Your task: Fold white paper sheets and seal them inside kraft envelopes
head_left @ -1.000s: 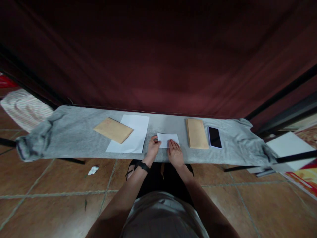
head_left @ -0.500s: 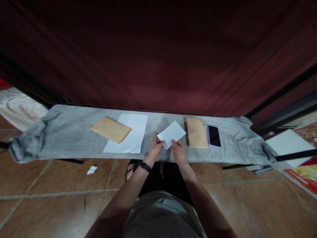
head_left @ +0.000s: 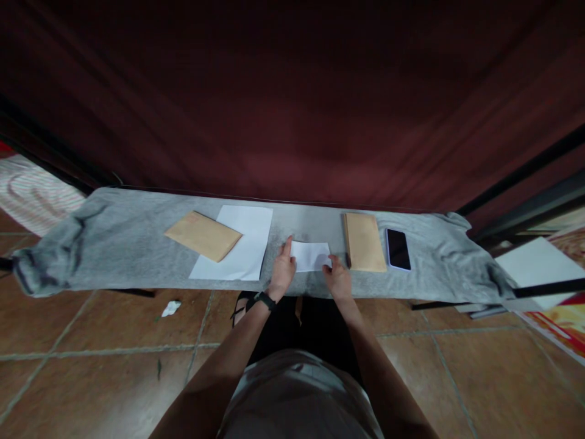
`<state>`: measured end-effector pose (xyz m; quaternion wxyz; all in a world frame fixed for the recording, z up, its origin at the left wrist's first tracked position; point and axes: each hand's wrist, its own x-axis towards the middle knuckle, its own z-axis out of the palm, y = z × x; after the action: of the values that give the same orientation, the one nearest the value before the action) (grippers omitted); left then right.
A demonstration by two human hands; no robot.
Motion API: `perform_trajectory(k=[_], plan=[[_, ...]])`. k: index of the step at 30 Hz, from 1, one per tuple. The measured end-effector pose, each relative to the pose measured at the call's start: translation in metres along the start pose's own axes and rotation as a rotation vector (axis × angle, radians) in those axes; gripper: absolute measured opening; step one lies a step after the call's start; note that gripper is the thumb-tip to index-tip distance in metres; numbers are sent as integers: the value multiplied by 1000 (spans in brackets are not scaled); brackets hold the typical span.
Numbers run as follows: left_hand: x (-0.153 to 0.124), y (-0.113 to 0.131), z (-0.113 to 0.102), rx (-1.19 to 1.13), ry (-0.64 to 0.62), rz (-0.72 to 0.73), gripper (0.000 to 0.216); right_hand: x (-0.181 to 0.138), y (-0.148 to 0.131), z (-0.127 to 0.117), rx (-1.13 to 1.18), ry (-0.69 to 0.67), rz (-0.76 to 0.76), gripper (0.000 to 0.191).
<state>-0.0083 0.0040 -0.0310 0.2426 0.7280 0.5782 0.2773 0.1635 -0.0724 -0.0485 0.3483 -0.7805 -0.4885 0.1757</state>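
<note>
A small white sheet of paper [head_left: 311,256], seemingly folded, lies crosswise on the grey cloth [head_left: 132,244] in front of me. Along its left edge my left hand [head_left: 284,268] rests with the fingers stretched out, the thumb side touching the paper. My right hand [head_left: 338,277] is at the lower right corner, thumb on the paper and fingers curled at its edge, gripping it there. Right of that hand is a stack of brown envelopes [head_left: 365,242]. To the left, another brown envelope [head_left: 203,236] overlaps a larger white sheet [head_left: 249,244].
A phone [head_left: 398,249] with a dark screen lies right of the envelope stack. Behind the narrow cloth-covered bench rises a dark red panel [head_left: 292,140]. A crumpled white scrap [head_left: 170,308] is on the tiled floor. White boards [head_left: 539,268] lean at the far right.
The white paper has come down from a tilted hold between both hands to lie straight on the cloth. My hands have moved apart to its two sides, and the left fingers have straightened.
</note>
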Motion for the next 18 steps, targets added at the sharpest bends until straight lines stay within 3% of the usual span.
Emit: perform_trajectory(k=[5,8,14,18], plan=[[0,-5,0,119,61,109,66,-5,-12,-4,-330,-112,-4,37],[-3,-6,4,245,91,202,55,-7,-13,-6,-435,-109,-49,36],[-28,5,19,370,-119,485,45,-6,-7,-10,-467,52,-245,30],[-40,6,26,450,-171,527,53,-5,-7,0,-320,19,-397,39]])
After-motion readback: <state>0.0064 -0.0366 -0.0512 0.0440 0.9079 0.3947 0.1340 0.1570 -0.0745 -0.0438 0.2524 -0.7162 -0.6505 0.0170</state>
